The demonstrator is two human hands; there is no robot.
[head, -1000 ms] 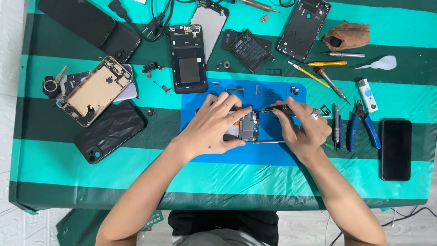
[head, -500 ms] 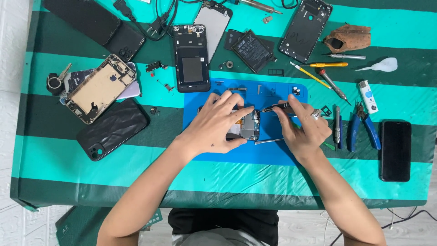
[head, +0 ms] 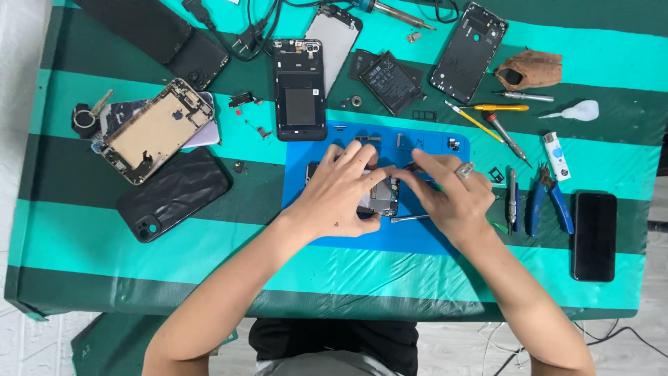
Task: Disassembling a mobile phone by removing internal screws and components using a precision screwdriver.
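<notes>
A small opened phone (head: 384, 199) lies on a blue work mat (head: 431, 240) at the middle of the striped green table. My left hand (head: 339, 193) is spread over the phone's left part and holds it down, fingertips at its top edge. My right hand (head: 454, 196), with a ring on one finger, comes in from the right. Its fingertips pinch a thin dark tool (head: 412, 167) just above the phone, touching my left fingertips. Metal tweezers (head: 410, 218) lie loose on the mat below the phone. Most of the phone is hidden under my hands.
Left of the mat lie a gold-backed opened phone (head: 149, 129) and a black back cover (head: 174, 193). Behind are a black phone frame (head: 300, 90), a battery (head: 390, 82) and another frame (head: 467, 52). At right are screwdrivers (head: 497, 125), blue-handled pliers (head: 550, 202) and a black phone (head: 593, 235).
My right fingertips have moved left with the thin tool, closing up to my left fingertips over the phone's top. The left hand stays on the phone.
</notes>
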